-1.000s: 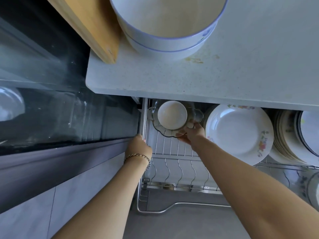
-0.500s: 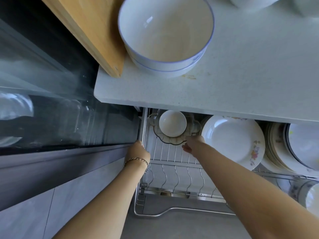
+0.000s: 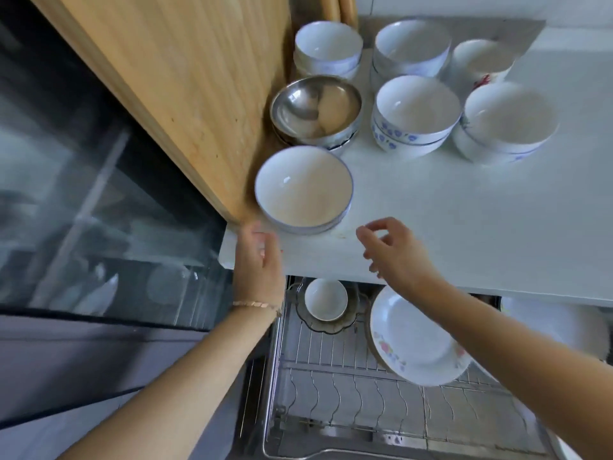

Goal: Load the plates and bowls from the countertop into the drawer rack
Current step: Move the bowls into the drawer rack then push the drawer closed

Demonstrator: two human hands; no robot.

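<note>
A stack of blue-rimmed white bowls (image 3: 303, 190) stands near the front left corner of the white countertop (image 3: 464, 220). My left hand (image 3: 258, 263) is raised just below and left of that stack, fingers straight, holding nothing. To the right of the stack, my right hand (image 3: 394, 250) hovers over the counter edge with loosely curled fingers, empty. Below, the wire drawer rack (image 3: 331, 383) holds a small white bowl (image 3: 325, 299) in a glass dish and flowered plates (image 3: 414, 340). Further back stand a steel bowl (image 3: 315, 109) and several white bowl stacks (image 3: 416, 111).
A wooden cutting board (image 3: 185, 81) leans at the counter's left side, close to the nearest bowl stack. A dark glass appliance front (image 3: 99, 210) fills the left. More plates (image 3: 547, 323) stand at the rack's right end, partly behind my right forearm.
Both hands have lifted out of the drawer up to counter level. My right hand let go of the glass dish; my left left the rack rail. The view tilted up, showing more bowls.
</note>
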